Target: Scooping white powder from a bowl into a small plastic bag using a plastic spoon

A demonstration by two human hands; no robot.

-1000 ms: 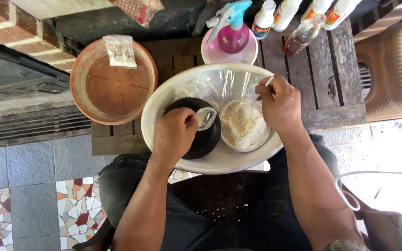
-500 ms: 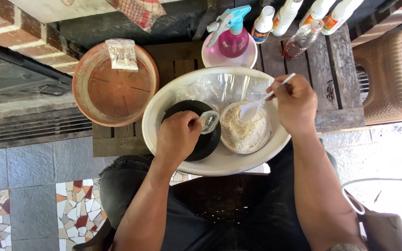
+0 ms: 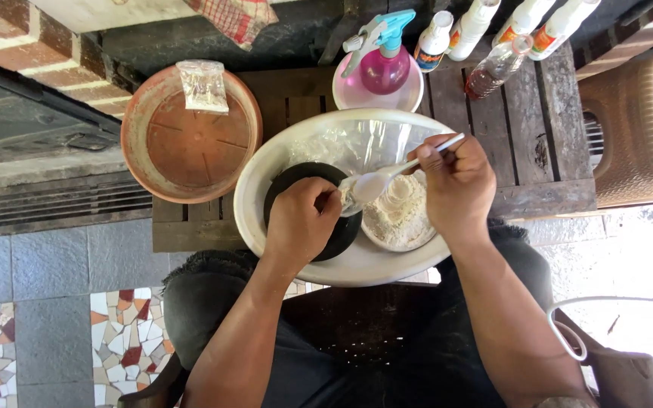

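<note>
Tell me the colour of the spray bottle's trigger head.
Light blue, on the pink spray bottle; the head view shows it clearly.

Two hands are at work: the left hand (image 3: 300, 223) and the right hand (image 3: 455, 185). One white spoon (image 3: 387, 175) is between them. One large white basin (image 3: 266, 181) holds one black pot (image 3: 292, 177) and one small white bowl of powder (image 3: 398, 219). One terracotta saucer (image 3: 190, 140) sits to the left, with one small clear bag (image 3: 202, 85) on it. At the far edge stand one pink spray bottle (image 3: 383, 60) on one pink dish (image 3: 357, 94), four white bottles (image 3: 434, 38) and one clear bottle of reddish liquid (image 3: 493, 69). One wooden desk (image 3: 553, 136) carries all of it.
</note>
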